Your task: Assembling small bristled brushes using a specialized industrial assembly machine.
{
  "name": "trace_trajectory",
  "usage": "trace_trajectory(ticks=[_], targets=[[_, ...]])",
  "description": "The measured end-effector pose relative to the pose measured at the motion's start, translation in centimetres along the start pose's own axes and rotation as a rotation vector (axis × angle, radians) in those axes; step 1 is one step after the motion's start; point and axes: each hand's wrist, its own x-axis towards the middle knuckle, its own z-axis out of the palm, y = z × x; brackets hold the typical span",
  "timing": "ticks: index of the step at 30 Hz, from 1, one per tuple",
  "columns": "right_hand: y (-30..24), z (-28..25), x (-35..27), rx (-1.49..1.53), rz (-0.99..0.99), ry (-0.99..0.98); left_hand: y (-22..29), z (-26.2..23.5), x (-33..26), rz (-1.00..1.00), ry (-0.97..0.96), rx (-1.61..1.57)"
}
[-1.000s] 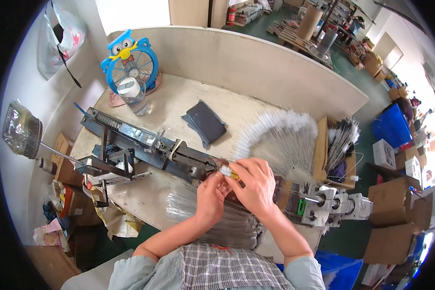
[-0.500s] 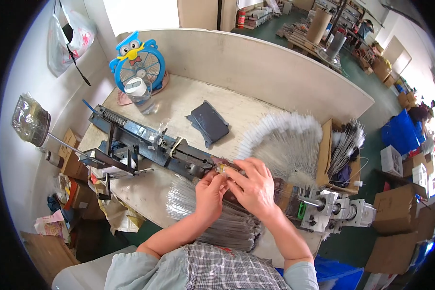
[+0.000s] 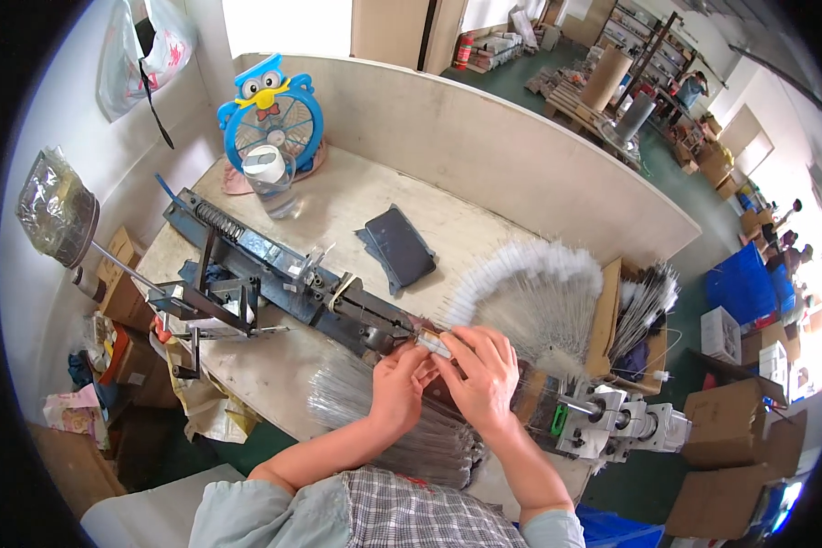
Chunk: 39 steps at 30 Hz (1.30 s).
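My left hand (image 3: 398, 391) and my right hand (image 3: 482, 373) meet at the right end of a long dark metal fixture (image 3: 265, 269) with a coil spring and clamps. The fingers of my right hand close around a short whitish piece (image 3: 435, 344), whose exact kind I cannot make out. Thumb and fingertips of my left hand pinch just beside it; what they hold is hidden. Under my wrists lies a bundle of thin shiny wires (image 3: 347, 395). Beyond my right hand spreads a fan of thin wires with white bristly ends (image 3: 511, 283).
A dark phone (image 3: 402, 245) lies behind the fixture. Farther back stand a clear water jug (image 3: 276, 196) and a blue cartoon-bird fan (image 3: 272, 114). At right are a metal spindle machine (image 3: 603, 416) and a cardboard box (image 3: 605, 315) of wire brushes. A low partition (image 3: 521, 137) edges the table.
The whole view has tilted and shifted slightly. Both hands stay together at the fixture's end, and the whitish piece shows more plainly between the fingers.
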Motion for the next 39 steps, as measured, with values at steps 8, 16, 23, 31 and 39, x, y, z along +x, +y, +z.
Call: trace_trajectory(ticks=[8,16,23,31,39], targets=[[0.6,-0.6,-0.2,-0.017,-0.024,-0.044,-0.1,0.4,0.0,0.022,-0.029,0.049],[0.8,-0.9,0.2,-0.010,-0.037,-0.078,-0.2,0.1,0.2,0.013,-0.030,0.025],[0.1,-3.4,0.2,-0.071,0.034,-0.160,0.6,0.1,0.0,-0.055,-0.018,0.010],[1.2,-4.3,-1.7,-0.043,0.051,-0.212,1.0,0.6,-1.0,-0.098,-0.080,0.187],[1.2,-6.1,-2.4,0.193,0.107,-0.109,2.6,-0.9,-2.2,-0.122,-0.113,0.475]])
